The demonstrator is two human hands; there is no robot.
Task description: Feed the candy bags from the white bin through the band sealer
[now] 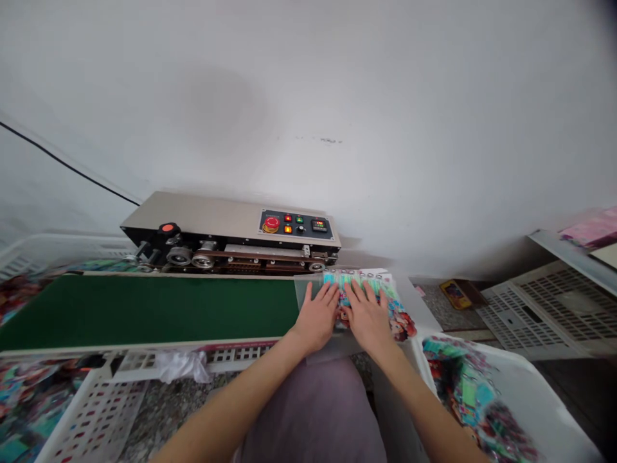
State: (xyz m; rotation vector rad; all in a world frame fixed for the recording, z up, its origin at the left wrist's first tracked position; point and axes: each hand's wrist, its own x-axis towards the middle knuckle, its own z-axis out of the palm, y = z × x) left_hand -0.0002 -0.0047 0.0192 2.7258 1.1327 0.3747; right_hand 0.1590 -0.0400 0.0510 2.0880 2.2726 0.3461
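My left hand point(317, 316) lies flat with its fingers stretched out, over the clear plastic edge and left part of a row of colourful printed packets. Beside it, my right hand point(370, 320) rests with fingers spread on the same printed packets point(399, 316). The packets lie at the right end of a green conveyor belt point(183, 308). What lies directly under my palms is hidden. Behind the belt stands a band sealing machine point(212, 215) with rollers and a lit control panel point(299, 224).
At lower right, a white bin point(540, 399) holds more colourful packets. White perforated baskets point(103, 411) with packets stand on the left, below the belt. A grey slatted crate point(525, 321) is at the right by the wall point(385, 96). A black cable point(67, 162) runs to the machine.
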